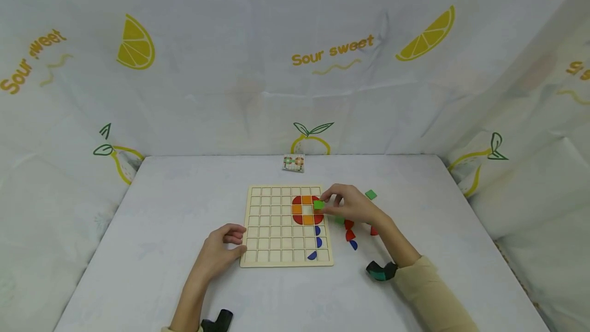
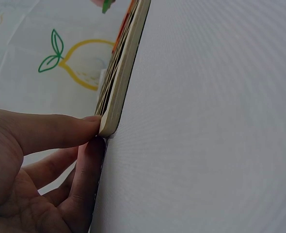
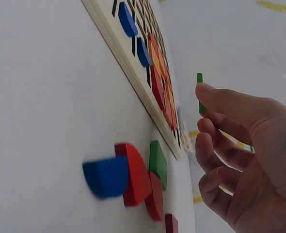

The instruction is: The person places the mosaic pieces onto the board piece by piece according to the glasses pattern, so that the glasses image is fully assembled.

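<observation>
My right hand (image 1: 352,204) pinches a green square tile (image 1: 319,205) between thumb and fingers, above the right side of a wooden grid board (image 1: 281,265). Below it on the board is a ring of red quarter-round pieces (image 1: 297,219) and orange squares (image 1: 307,200). Several blue half-round pieces (image 1: 319,242) lie in the rightmost column. At the board's left edge, my left hand (image 1: 218,250) rests with thumb and fingertips touching the rim; the left wrist view shows the thumb (image 2: 60,131) against the board's corner.
Right of the board lie loose red pieces (image 1: 349,234), a blue half-round (image 1: 353,245) and a green square (image 1: 371,194). A small pattern card (image 1: 293,163) stands behind the board. Black wrist devices (image 1: 381,271) sit by both forearms. White cloth (image 1: 221,91) rises behind the table.
</observation>
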Action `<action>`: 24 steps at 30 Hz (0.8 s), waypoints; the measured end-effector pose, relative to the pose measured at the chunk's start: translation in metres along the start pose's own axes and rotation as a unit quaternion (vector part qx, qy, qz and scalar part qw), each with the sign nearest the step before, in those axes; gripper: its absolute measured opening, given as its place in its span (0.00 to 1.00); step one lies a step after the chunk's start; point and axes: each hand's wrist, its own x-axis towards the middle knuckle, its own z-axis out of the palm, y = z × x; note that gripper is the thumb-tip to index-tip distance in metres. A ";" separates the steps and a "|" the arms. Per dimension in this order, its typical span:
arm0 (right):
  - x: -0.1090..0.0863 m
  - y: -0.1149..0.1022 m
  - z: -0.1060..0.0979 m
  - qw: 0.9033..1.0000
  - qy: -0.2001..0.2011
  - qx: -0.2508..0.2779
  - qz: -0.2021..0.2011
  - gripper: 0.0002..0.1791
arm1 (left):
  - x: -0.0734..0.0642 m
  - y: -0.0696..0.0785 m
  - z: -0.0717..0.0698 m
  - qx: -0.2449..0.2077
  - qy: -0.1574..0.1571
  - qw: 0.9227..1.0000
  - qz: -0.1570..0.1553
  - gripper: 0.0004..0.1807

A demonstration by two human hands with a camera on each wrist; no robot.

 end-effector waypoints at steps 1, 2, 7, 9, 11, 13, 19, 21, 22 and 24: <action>0.002 -0.003 0.002 1.000 -0.005 -0.001 -0.002 0.17 | 0.000 0.000 0.000 0.000 0.000 1.000 0.000 0.21; 0.004 -0.006 0.005 1.000 -0.008 -0.004 -0.003 0.17 | 0.000 0.000 0.000 0.000 0.000 1.000 0.002 0.21; 0.017 -0.018 0.020 1.000 -0.015 -0.025 -0.011 0.18 | 0.000 0.001 -0.001 0.000 -0.003 1.000 0.003 0.21; 0.023 -0.022 0.025 0.999 -0.016 -0.033 -0.016 0.17 | 0.000 0.001 -0.001 -0.001 -0.003 1.000 0.003 0.22; 0.027 -0.026 0.029 0.999 -0.021 -0.039 -0.019 0.16 | 0.000 0.001 -0.001 -0.001 -0.004 1.000 0.004 0.22; 0.032 -0.030 0.033 0.999 -0.025 -0.041 -0.023 0.15 | 0.000 0.001 -0.001 -0.002 -0.004 1.000 0.004 0.22; 0.045 -0.041 0.042 0.997 -0.032 -0.074 -0.018 0.14 | 0.000 0.002 -0.001 0.000 -0.003 1.000 0.003 0.22; 0.048 -0.045 0.045 0.995 -0.033 -0.092 -0.012 0.15 | 0.000 0.002 -0.001 0.000 -0.002 1.000 0.003 0.22; 0.049 -0.046 0.046 0.995 -0.033 -0.098 -0.009 0.14 | 0.000 0.002 -0.001 0.000 -0.002 1.000 0.004 0.22; 0.051 -0.049 0.048 0.994 -0.033 -0.109 -0.002 0.14 | 0.000 0.002 -0.001 0.000 -0.001 1.000 0.005 0.22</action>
